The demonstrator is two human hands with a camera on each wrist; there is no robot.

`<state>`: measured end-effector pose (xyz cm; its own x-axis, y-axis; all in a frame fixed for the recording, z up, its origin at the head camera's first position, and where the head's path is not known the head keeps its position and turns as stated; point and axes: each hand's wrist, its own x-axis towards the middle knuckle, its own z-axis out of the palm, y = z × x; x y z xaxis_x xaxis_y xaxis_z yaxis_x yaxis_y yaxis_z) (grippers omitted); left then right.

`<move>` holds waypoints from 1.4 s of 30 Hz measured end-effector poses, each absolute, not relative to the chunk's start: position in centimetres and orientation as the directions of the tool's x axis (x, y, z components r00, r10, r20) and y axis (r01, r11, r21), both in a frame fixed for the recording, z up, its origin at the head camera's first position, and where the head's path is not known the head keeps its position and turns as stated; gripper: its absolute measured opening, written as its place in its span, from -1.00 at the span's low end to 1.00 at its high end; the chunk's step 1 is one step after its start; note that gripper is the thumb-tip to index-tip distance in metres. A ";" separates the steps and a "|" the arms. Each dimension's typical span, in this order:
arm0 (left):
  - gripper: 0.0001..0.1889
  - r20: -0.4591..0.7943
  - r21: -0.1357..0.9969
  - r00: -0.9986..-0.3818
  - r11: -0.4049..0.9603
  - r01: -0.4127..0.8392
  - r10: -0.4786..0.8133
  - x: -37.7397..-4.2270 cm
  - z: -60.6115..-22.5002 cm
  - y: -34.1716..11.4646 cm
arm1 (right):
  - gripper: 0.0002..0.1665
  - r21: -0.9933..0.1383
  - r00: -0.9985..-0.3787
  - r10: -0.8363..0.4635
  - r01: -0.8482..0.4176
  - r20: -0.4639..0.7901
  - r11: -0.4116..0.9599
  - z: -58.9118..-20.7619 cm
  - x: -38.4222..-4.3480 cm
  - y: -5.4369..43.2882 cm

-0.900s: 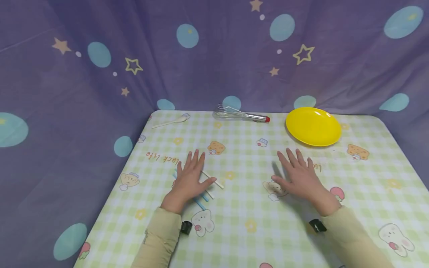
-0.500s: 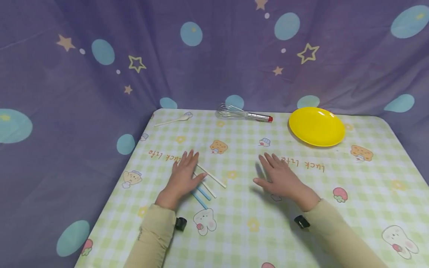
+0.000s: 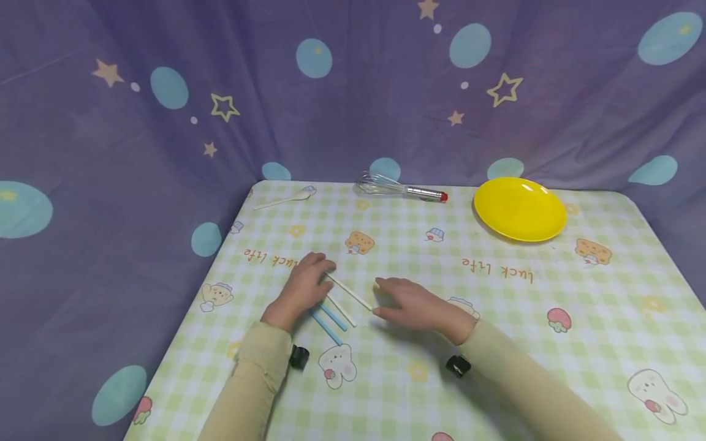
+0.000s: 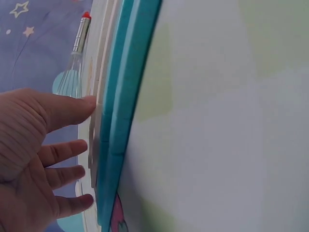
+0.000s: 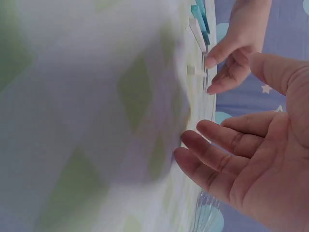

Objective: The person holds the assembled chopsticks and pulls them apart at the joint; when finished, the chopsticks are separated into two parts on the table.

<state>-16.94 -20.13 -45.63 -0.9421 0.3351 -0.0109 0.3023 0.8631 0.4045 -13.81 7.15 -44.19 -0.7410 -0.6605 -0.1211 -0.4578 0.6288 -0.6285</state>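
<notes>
Two white chopsticks (image 3: 350, 292) and two blue chopsticks (image 3: 327, 327) lie slanting side by side on the checked tablecloth, left of centre. My left hand (image 3: 302, 286) is over their far ends, which it hides in the head view. In the left wrist view its thumb tip overlaps a white chopstick, with the other fingers spread loosely and bent beside the blue chopsticks (image 4: 128, 96). My right hand (image 3: 416, 305) is low over the cloth, thumb tip at the near end of the outermost white chopstick. Its fingers are relaxed and hold nothing in the right wrist view.
A wire whisk (image 3: 399, 188) with a red-tipped handle lies along the table's back edge. To its right is a yellow plate (image 3: 520, 210). A pale spoon (image 3: 282, 200) lies at the back left. A purple patterned curtain (image 3: 353, 92) hangs behind the table.
My right hand has moved left to the white chopstick's near end. My left hand's fingers, straight before, have bent down over the chopsticks. The chopsticks lie as before.
</notes>
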 end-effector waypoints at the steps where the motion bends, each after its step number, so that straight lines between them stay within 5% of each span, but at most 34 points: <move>1: -0.61 -0.019 0.399 -0.941 0.866 0.302 0.337 -17.1 -45.6 -20.0 | -0.20 -0.628 -0.738 -0.664 -0.463 -0.117 0.626 -44.2 -13.9 6.8; 10: -0.80 -0.048 0.336 -0.950 0.900 0.277 0.310 -17.8 -45.3 -18.9 | -0.42 -0.605 -0.729 -0.680 -0.509 -0.074 0.612 -45.2 -14.7 4.4; 23: -0.89 -0.022 0.257 -0.942 0.913 0.318 0.335 -17.9 -45.3 -18.1 | -0.93 -0.496 -0.811 -0.572 -0.449 -0.123 0.743 -46.2 -15.3 1.9; 31: -0.90 -0.008 0.228 -0.943 0.919 0.322 0.332 -17.8 -45.2 -17.9 | -0.95 -0.487 -0.874 -0.458 -0.333 -0.161 0.807 -45.9 -15.0 1.6; 42: -0.87 0.023 0.174 -0.928 0.913 0.369 0.371 -17.7 -45.0 -17.6 | -0.89 -0.529 -0.898 -0.436 -0.340 -0.064 0.777 -45.3 -14.9 2.9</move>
<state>-17.68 -17.62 -44.95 -0.9282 0.3712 0.0233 0.3694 0.9127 0.1745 -14.93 2.88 -45.26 -0.8977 -0.4359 -0.0636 -0.3401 0.7775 -0.5290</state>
